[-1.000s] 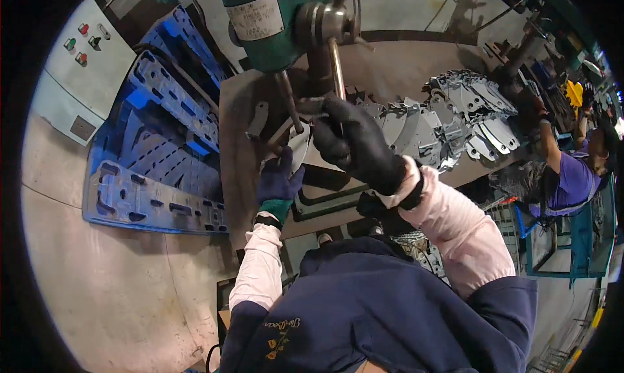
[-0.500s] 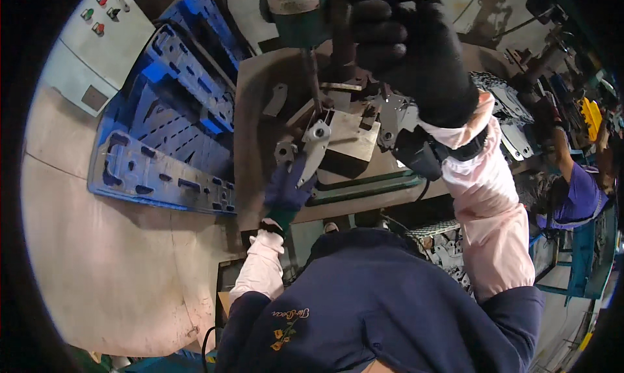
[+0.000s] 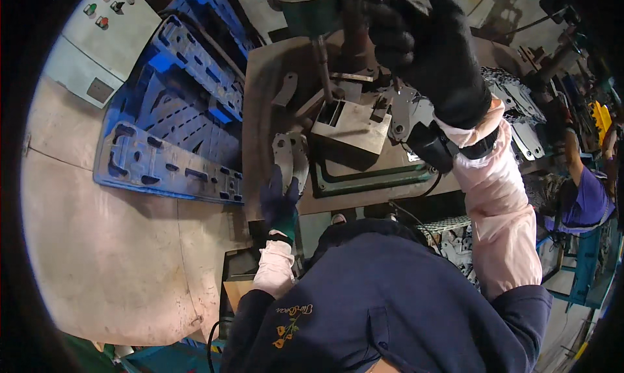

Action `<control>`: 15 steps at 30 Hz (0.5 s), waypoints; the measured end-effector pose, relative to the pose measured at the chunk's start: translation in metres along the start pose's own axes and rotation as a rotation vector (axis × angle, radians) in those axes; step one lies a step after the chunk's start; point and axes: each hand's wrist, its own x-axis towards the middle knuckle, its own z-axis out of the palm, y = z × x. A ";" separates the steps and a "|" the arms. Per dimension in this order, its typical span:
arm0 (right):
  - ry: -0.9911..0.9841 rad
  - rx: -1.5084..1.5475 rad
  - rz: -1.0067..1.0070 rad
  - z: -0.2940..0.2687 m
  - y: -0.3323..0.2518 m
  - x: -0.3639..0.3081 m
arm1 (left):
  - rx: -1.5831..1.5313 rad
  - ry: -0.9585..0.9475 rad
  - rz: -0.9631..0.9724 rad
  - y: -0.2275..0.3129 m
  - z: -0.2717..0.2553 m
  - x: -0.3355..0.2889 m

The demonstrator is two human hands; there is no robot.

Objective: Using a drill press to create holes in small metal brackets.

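**Flat metal plate at the near edge of the drill table**

A blue plastic pallet (image 3: pixel 169 113) leans at the left, against a pale control box (image 3: pixel 84 41) with coloured buttons. Right of it stands the brown steel table (image 3: pixel 260 100) of a green drill press (image 3: pixel 305 9), whose thin bit (image 3: pixel 322 64) points down toward a grey block jig (image 3: pixel 351 126) that sits in a green frame (image 3: pixel 370 181). Farther right on the table lies a heap of grey metal parts (image 3: pixel 520 106), and beyond it, at the right rim, another person in a purple shirt (image 3: pixel 585 200) is at work.

The right hand (image 3: pixel 429 44), in a black glove, is raised high beside the drill head with its fingers curled shut; what lies inside the fist is hidden by the glove, so what it grips I cannot tell.

The left hand (image 3: pixel 279 200), in a dark blue glove with a green cuff, reaches to the near edge of the table. Its fingertips touch the lower end of a flat metal plate (image 3: pixel 289 155); whether they pinch it or only rest against it cannot be told. The plate lies flat on the table, just left of the jig and the green frame. Its long axis runs away from the person, the far end pointing toward the drill column and the near end at the hand.
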 end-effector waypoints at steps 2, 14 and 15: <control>0.067 -0.079 0.044 -0.003 -0.001 -0.009 | 0.082 0.031 -0.033 0.012 0.005 0.008; 0.718 -0.150 -0.145 -0.069 -0.015 -0.148 | 0.031 0.096 -0.148 0.021 0.039 0.011; 0.817 -0.180 -0.181 -0.070 -0.017 -0.159 | 0.028 0.082 -0.151 0.018 0.043 0.009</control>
